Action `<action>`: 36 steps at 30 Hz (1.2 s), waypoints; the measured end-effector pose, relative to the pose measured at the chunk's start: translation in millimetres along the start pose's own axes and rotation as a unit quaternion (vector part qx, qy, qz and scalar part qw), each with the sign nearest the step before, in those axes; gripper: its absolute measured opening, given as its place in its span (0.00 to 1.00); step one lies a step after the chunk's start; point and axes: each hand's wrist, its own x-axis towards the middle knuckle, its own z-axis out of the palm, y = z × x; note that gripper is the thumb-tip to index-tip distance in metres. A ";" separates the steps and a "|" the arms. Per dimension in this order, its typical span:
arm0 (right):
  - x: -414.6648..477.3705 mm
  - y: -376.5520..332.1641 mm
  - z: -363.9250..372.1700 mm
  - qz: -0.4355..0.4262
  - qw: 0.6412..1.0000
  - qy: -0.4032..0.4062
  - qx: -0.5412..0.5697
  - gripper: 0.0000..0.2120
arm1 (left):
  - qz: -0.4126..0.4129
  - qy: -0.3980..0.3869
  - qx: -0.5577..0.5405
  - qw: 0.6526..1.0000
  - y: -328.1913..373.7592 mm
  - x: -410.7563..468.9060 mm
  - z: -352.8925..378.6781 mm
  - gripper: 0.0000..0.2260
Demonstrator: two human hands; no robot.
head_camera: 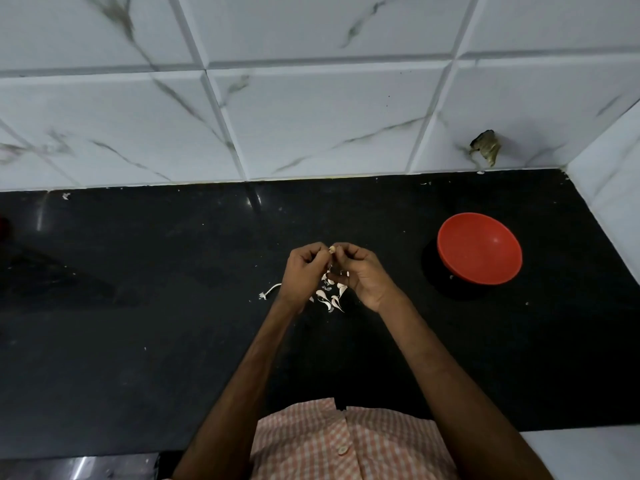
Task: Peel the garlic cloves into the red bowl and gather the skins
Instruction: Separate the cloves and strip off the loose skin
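Garlic clove (332, 249): pinched between the fingertips of both hands, held above the counter.
Left hand (304, 271): fingers curled, tips nipping the clove from the left.
Right hand (360, 271): fingers curled, tips nipping the clove from the right.
Loose cloves and skins (330, 296): scattered on the counter just below and between the two hands.
Stem piece (270, 291): on the counter, just left of the left hand.
Red bowl (479, 248): well right of the right-hand fingers; nothing visible inside.
Counter (138, 289): black and glossy, flecked with skin crumbs.
Wall (311, 98): white marble-veined tiles behind the counter and on the right side.
Shirt (346, 441): checked, at the bottom edge.
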 end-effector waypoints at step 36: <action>-4.8 -12.4 19.1 -0.052 0.985 0.136 -0.088 0.10 | 0.076 0.060 0.072 0.993 4.2 6.0 -9.3 0.07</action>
